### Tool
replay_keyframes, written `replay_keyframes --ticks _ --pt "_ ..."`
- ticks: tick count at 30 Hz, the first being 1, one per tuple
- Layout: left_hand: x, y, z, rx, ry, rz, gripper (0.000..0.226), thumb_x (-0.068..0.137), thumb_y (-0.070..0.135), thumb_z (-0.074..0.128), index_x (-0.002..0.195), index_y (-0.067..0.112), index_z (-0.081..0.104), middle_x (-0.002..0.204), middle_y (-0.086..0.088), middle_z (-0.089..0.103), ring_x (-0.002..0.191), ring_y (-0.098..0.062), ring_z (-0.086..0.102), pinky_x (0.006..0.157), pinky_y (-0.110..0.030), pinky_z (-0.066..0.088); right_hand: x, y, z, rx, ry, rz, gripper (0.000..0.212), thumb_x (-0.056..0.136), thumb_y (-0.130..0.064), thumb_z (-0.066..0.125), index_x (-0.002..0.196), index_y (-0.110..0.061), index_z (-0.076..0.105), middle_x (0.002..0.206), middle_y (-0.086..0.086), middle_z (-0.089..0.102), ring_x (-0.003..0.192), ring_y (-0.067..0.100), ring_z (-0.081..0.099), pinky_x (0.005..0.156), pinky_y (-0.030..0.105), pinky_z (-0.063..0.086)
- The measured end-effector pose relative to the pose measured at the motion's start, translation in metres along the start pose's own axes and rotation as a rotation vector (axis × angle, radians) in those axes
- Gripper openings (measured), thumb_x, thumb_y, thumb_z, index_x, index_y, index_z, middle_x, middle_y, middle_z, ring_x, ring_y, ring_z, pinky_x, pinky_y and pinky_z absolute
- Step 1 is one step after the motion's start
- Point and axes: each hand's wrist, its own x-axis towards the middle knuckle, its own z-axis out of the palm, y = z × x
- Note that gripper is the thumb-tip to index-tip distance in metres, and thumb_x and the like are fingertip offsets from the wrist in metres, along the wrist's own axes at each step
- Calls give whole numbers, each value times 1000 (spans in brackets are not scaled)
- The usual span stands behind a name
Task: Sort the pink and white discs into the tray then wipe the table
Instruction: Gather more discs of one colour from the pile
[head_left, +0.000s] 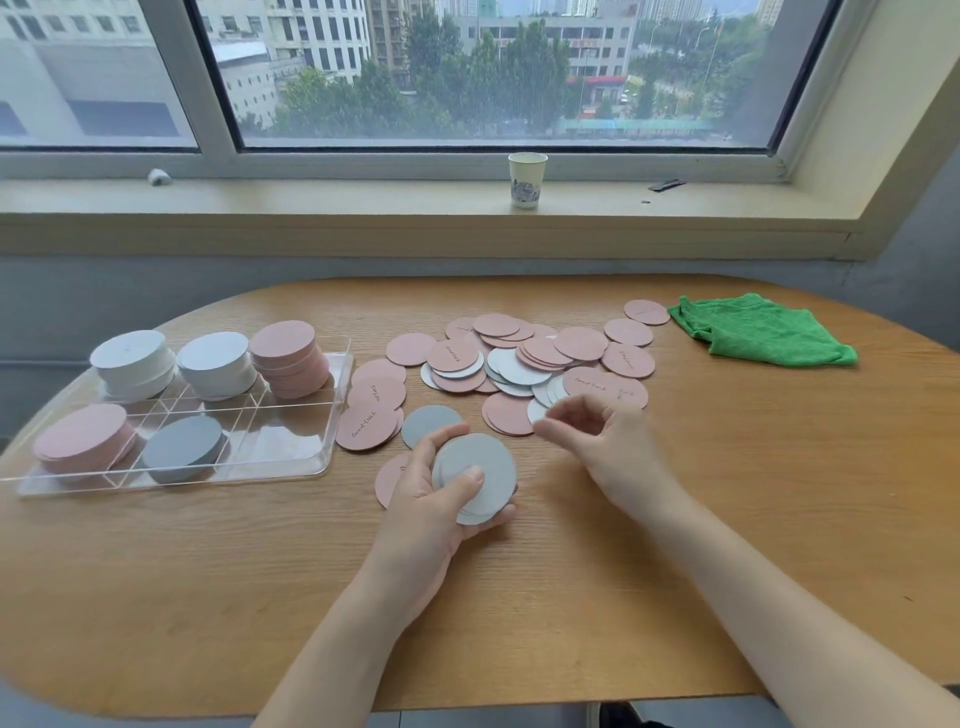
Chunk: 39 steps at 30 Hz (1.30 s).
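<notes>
A person sorts round card discs at an oval wooden worktop (519, 597) under a window. The left hand (431, 499), near centre, grips a small stack of white discs (475, 480), thumb pressed on the top disc & fingers curled under; a pink disc (387, 480) lies on the wood partly beneath that hand. The right hand (608, 441) hovers just right of it at the near edge of the loose pile of pink & white discs (524, 358), fingers loosely curled, thumb & forefinger tips close together, holding nothing visible. The clear acrylic divided tray (322, 457) sits at left w/ five stacks: two white (132, 364) (215, 364) & one pink (288, 358) in the far compartments, one pink (83, 436) & one grey-looking (182, 447) in the near ones; near-right compartment holds no stack. A crumpled green microfibre cloth (763, 330) lies at far right, well apart from the pile. A paper cup (527, 179) stands on the windowsill.
</notes>
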Motion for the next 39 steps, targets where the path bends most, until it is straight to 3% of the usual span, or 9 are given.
replay_keyframes --ticks 4,9,13,17,21,28,30,35,39 --pt "-2 2 2 17 17 -16 37 100 -4 57 128 21 62 121 -8 54 111 -48 69 81 -48 64 35 21 -26 -294 156 -24 21 84 -38 80 97 -22 74 86 -10 71 85 8 65 76 22 47" --pt "-5 6 5 39 27 -20 37 101 -3 57 129 20 61 117 -4 51 113 -47 68 84 -50 63 70 36 -35 -450 66 80 61 77 -44 85 125 -14 64 122 6 62 112 23 58 95 35 46" --pt "-4 6 6 53 28 -22 37 101 -3 57 129 20 61 117 -1 49 114 -47 67 83 -49 64 78 35 -34 -423 50 98 73 67 -43 91 129 -17 62 121 3 60 115 20 55 101 38 45" --pt "-3 5 7 50 19 -25 37 100 -3 58 129 21 61 119 -5 53 115 -47 67 81 -48 65 75 34 -36 -375 114 44 61 70 -28 91 124 -19 65 116 2 56 105 17 54 92 26 40" --pt "-4 6 7 56 21 -18 37 101 -3 57 129 20 61 115 -1 50 112 -47 68 86 -51 63 72 42 -51 -331 254 39 37 78 -19 84 112 -20 69 111 8 63 96 21 60 90 34 48" --pt "-3 5 7 61 14 -19 37 101 -3 57 128 21 61 118 -5 52 112 -46 69 83 -49 64 68 56 -68 -471 291 76 44 82 -24 83 122 -13 67 120 9 64 105 21 59 96 34 46" --pt "-2 4 7 61 14 -23 37 101 -3 58 128 22 62 121 -8 54 112 -47 68 81 -48 64 69 50 -62 -513 247 20 45 83 -29 81 124 -14 67 122 8 64 112 24 57 101 39 44" --pt "-5 6 11 59 39 -3 37 100 -5 56 129 19 61 113 -3 51 110 -47 69 80 -47 64 80 28 -39 -456 -139 9 50 80 -31 84 126 -22 67 112 2 61 108 19 55 91 30 42" --pt "-6 8 12 66 38 -11 37 100 -5 56 127 20 62 111 -1 51 109 -46 70 82 -48 64 92 27 -36 -495 -227 40 54 73 -36 88 122 -27 69 110 -2 63 106 16 58 84 24 39"
